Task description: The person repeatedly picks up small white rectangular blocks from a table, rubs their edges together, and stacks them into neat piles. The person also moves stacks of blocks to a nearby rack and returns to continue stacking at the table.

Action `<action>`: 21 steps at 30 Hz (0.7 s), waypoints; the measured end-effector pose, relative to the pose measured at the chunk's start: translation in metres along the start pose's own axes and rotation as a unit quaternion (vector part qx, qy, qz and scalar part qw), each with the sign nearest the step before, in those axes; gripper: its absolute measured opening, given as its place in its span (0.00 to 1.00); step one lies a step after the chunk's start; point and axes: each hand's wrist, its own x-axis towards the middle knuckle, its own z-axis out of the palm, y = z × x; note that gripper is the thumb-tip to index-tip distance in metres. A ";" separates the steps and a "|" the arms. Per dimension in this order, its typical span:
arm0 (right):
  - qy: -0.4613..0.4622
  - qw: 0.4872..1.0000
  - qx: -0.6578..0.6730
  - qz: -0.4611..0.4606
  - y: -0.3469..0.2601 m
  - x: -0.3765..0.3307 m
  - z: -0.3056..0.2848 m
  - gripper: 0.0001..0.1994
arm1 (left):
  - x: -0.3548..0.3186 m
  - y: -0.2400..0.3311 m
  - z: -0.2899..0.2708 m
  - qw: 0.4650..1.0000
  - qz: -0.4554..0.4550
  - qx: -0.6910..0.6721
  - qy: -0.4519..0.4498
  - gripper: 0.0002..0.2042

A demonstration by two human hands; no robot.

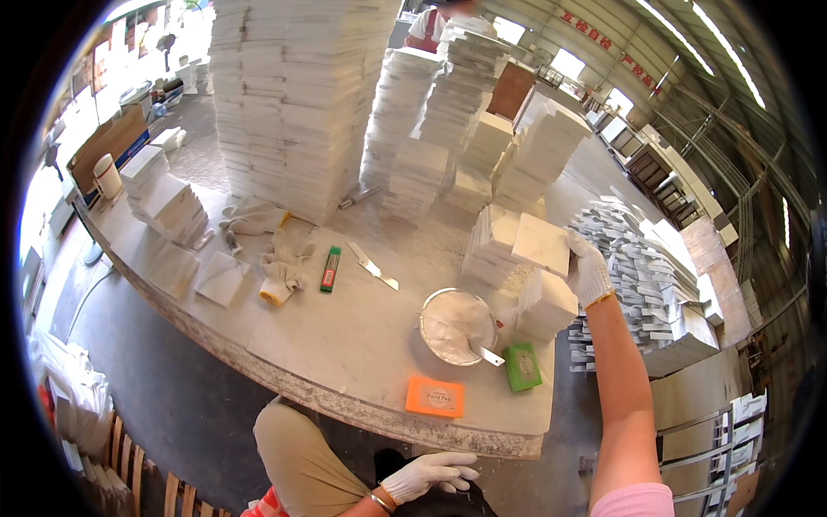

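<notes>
My right hand, in a white knit glove, reaches out to the right side of the table. Its fingers grip the edge of a square white stone tile lying at the top of a short tile stack. Another small tile stack stands just nearer. My left hand, also gloved, is low by my lap, fingers stretched out and holding nothing. Between the hands sit a round bowl of white powder or paste with a scraper in it, an orange hand pad and a green pad.
A tall tile stack rises at the table's back, with lower stacks beside it. Loose gloves, a green box and a flat blade lie left of the bowl. Many piled tiles stand beyond my right arm.
</notes>
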 end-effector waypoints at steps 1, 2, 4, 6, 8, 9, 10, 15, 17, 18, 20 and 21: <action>0.001 1.000 -0.015 0.005 0.000 0.012 0.001 0.14 | 0.001 0.000 -0.001 1.000 -0.002 -0.001 0.007 0.27; 0.003 0.999 -0.031 0.010 0.000 0.026 0.000 0.13 | 0.002 -0.001 -0.003 1.000 -0.006 -0.003 0.013 0.27; 0.020 0.998 -0.060 0.021 0.008 0.055 0.006 0.14 | 0.001 -0.001 -0.006 1.000 -0.012 -0.003 0.028 0.26; 0.034 0.997 -0.066 0.006 0.012 0.080 -0.001 0.12 | 0.003 -0.004 -0.007 0.999 -0.010 0.003 0.035 0.27; 0.036 0.995 -0.088 0.006 0.014 0.093 0.002 0.11 | 0.003 -0.005 -0.008 0.999 -0.012 0.005 0.044 0.27; 0.035 0.993 -0.108 0.012 0.014 0.097 0.001 0.11 | 0.004 -0.005 -0.009 0.999 -0.017 0.004 0.047 0.26; 0.034 0.991 -0.129 0.016 0.012 0.100 0.001 0.11 | 0.004 -0.004 -0.009 0.999 -0.023 0.004 0.048 0.26; 0.073 0.928 -0.366 0.001 -0.003 0.082 0.032 0.14 | -0.002 -0.006 -0.010 0.998 -0.024 0.003 0.057 0.26; 0.093 0.888 -0.446 -0.064 -0.016 0.064 0.041 0.16 | -0.003 -0.006 -0.010 0.998 -0.022 0.014 0.057 0.26; 0.101 0.875 -0.460 -0.112 -0.019 0.057 0.036 0.17 | -0.004 -0.007 -0.010 0.998 -0.024 0.020 0.058 0.26; 0.114 0.854 -0.476 -0.177 -0.030 0.041 0.012 0.19 | -0.003 -0.005 -0.009 0.998 -0.028 0.034 0.046 0.26; 0.117 0.849 -0.478 -0.192 -0.031 0.034 -0.010 0.19 | -0.002 -0.004 -0.008 0.998 -0.029 0.042 0.036 0.26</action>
